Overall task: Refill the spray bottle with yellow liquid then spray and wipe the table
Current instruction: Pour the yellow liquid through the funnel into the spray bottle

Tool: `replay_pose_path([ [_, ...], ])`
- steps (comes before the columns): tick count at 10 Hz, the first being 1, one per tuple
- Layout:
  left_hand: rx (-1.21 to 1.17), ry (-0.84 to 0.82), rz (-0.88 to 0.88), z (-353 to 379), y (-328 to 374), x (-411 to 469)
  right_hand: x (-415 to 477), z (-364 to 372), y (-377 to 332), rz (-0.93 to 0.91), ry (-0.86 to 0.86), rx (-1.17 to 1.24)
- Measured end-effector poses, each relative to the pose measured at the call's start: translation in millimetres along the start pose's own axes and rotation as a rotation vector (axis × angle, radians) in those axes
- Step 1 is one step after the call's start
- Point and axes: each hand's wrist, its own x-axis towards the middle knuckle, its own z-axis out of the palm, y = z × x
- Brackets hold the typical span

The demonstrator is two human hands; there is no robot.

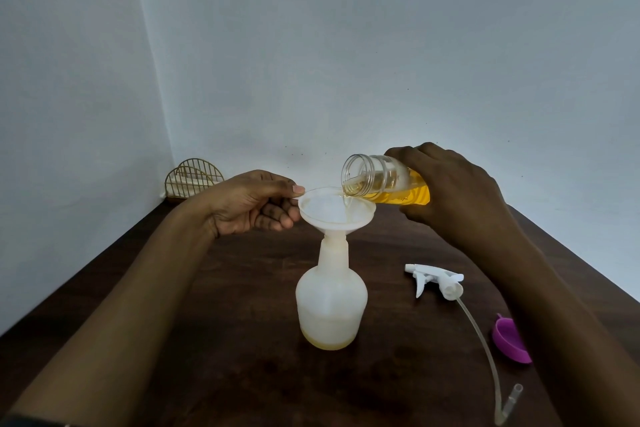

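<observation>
A translucent white spray bottle (330, 302) stands uncapped on the dark wooden table (242, 340), with a thin layer of yellow liquid at its bottom. A white funnel (336, 210) sits in its neck. My left hand (254, 204) pinches the funnel's rim tab at the left. My right hand (450, 191) grips a clear jar of yellow liquid (384, 180), tipped almost level with its mouth over the funnel; a thin stream runs into the funnel. The white trigger spray head (436, 281) with its long dip tube lies on the table to the right of the bottle.
A purple lid (509, 340) lies at the right, beside my right forearm. A gold wire rack (194, 178) stands in the back left corner against the wall. The walls close the table at the back and left.
</observation>
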Motion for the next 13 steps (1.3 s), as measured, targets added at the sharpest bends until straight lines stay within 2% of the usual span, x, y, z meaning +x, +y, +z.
replay_pose_path([
  [13,0.003,-0.007,0.004,-0.9,0.4,0.1,0.1,2.1,0.5,-0.024,0.034,-0.015],
])
